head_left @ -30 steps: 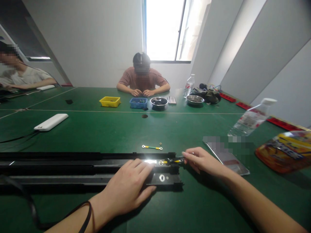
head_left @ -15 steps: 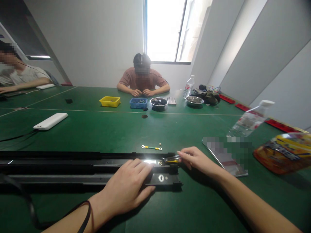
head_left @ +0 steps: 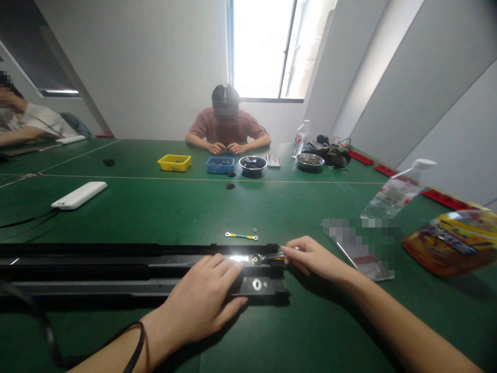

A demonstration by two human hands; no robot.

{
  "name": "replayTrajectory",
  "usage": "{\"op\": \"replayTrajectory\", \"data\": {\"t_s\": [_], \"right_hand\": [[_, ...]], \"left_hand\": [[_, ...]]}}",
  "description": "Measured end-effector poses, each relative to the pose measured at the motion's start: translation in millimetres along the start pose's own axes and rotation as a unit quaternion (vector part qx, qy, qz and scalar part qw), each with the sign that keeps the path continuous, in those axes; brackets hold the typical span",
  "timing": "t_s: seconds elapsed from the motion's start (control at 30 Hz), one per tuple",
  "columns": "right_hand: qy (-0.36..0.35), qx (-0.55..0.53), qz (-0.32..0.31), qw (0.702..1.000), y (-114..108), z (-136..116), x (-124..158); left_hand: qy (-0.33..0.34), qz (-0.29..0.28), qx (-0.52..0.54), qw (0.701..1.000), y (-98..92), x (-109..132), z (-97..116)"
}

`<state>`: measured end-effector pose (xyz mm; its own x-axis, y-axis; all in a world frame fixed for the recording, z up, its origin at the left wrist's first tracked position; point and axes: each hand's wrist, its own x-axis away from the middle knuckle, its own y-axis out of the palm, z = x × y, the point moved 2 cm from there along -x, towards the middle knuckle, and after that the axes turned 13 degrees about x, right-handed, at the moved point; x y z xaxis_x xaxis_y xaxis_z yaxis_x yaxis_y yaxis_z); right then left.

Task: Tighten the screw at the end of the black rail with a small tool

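Observation:
My left hand [head_left: 207, 296] lies flat across two long black metal rails [head_left: 128, 286], its fingers stretched over the far one and its thumb apart at the near side. Pinched in my right hand [head_left: 308, 255] is a small silver wrench [head_left: 272, 256]. The wrench's head is at a brass-coloured nut [head_left: 255, 259] near the right end of the far rail. A bit of yellow wire shows partly under the wrench. Just beyond the rails lie a green-and-yellow ground wire [head_left: 241, 237] with ring terminals and a small loose ring-shaped nut [head_left: 255, 230].
To the right are a flat phone-like object [head_left: 367, 251], a clear water bottle [head_left: 399, 189] and an orange snack bag [head_left: 450, 243]. A white power bank [head_left: 79, 196] lies left. Farther back stand a yellow bin [head_left: 174, 162], a blue bin [head_left: 220, 165] and metal bowls [head_left: 253, 166]; two people sit beyond.
The wrench has shifted slightly, and its head sits closer over the nut. My right hand has moved a little with it; my left hand stays on the rails.

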<state>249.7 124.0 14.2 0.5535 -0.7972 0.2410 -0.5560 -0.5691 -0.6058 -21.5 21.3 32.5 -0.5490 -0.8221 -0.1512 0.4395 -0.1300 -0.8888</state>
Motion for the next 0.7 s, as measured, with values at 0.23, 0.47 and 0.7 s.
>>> {"op": "replayTrajectory", "data": {"t_s": [0.23,0.47,0.7], "right_hand": [[0.037,0.034,-0.054,0.997,2.1,-5.7,10.3],[0.044,-0.007,-0.118,0.992,7.1,-6.5,15.0],[0.037,-0.025,-0.135,0.990,2.5,-6.0,14.9]], "left_hand": [[0.001,0.005,0.002,1.000,-0.9,0.0,0.2],[-0.002,-0.002,0.003,1.000,-1.2,-1.1,1.0],[0.000,0.004,0.005,1.000,-0.4,-1.6,0.8]]}}
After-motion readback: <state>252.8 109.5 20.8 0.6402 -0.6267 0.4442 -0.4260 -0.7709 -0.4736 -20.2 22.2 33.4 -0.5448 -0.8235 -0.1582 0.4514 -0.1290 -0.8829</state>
